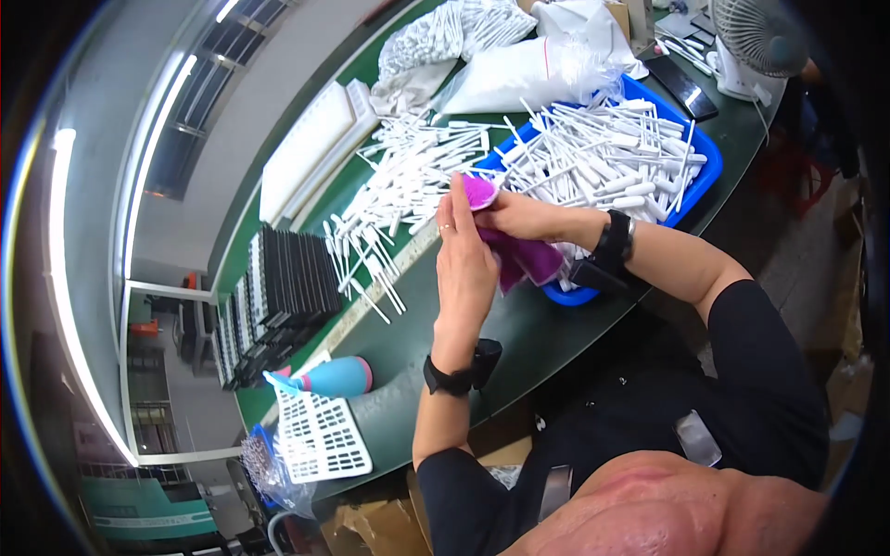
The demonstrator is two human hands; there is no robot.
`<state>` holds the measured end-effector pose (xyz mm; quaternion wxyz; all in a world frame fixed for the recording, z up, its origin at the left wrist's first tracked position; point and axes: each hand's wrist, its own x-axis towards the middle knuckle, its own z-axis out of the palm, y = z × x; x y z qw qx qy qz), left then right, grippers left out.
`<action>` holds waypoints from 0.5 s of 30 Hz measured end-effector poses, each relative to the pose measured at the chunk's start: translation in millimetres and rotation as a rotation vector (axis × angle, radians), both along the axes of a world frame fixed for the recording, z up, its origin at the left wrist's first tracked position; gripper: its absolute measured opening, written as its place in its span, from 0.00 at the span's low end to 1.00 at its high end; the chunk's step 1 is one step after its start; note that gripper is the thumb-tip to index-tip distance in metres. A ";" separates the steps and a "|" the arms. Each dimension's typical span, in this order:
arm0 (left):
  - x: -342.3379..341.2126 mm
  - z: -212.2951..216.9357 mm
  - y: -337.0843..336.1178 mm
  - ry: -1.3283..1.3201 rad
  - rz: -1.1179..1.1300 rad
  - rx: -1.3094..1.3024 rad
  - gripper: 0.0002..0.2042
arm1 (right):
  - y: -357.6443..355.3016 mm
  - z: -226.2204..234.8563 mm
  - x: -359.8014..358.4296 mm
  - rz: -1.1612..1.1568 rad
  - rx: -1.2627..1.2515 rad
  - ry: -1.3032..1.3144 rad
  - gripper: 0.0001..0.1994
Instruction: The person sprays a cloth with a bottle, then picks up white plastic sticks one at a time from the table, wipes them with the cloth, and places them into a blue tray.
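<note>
A purple cloth (533, 257) is bunched between my two hands above the green table. My left hand (464, 269) has its fingers stretched upward and pressed along the cloth's left side. From the right, my right hand (521, 217) grips the cloth with its fingers curled. A fold of it shows above the fingers, and the rest hangs below. Whether anything is wrapped inside is hidden. Just beyond, a blue basket (709, 167) holds a heap of white plastic sticks (593, 148) with thicker ends. More white sticks (417, 167) lie in a loose pile to the left.
Stacked black trays (287, 283) stand at the left, near a blue spray bottle (338, 377) and a white slotted basket (320, 435). At the back are filled plastic bags (519, 74), a phone (681, 88) and a fan (762, 37). A pale strip (408, 264) crosses the green table (408, 343).
</note>
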<state>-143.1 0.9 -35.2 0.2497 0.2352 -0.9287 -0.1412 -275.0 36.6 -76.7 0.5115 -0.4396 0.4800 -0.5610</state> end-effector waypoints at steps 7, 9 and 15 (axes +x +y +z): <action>17.2 10.8 2.4 0.121 0.091 -0.344 0.27 | -8.3 -7.6 -7.0 -0.224 -0.177 -0.075 0.14; 31.2 6.0 -3.7 0.463 0.165 -0.677 0.20 | -4.1 11.4 -12.0 -0.379 -0.120 -0.460 0.13; 21.4 -9.6 -16.7 0.626 -0.003 0.649 0.11 | -15.2 1.1 -0.6 -0.115 0.043 -0.521 0.11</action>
